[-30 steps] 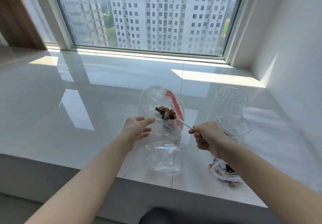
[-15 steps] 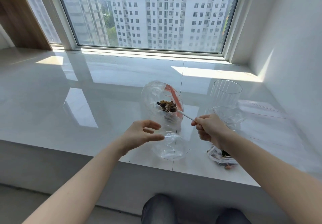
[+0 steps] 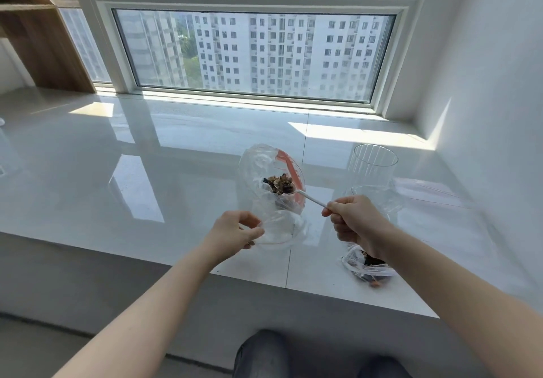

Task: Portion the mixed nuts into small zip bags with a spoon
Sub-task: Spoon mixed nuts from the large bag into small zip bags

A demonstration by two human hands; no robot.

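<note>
While the right hand (image 3: 357, 220) grips the white spoon (image 3: 311, 200) by the end of its handle, fingers curled round it, the bowl of the spoon sits heaped with mixed nuts (image 3: 280, 183) inside the mouth of a clear zip bag (image 3: 266, 172) with a red seal strip. That bag is lifted above the white sill (image 3: 147, 172), near its front edge, and its mouth is bowed wide, probably so the load can go in without spilling. The left hand (image 3: 235, 230) pinches the thin plastic at the bag's lower part between thumb and fingertips, seemingly to steady it against the push of the spoon. Beneath the right forearm, close to the front edge, lies a second bag (image 3: 367, 269) holding nuts; whether it is the supply or a finished portion I cannot tell. Toward the right side a ribbed clear glass (image 3: 374, 166) stands upright, with more clear plastic (image 3: 379, 201) just in front of it. The spoonful looks not yet tipped out.
</note>
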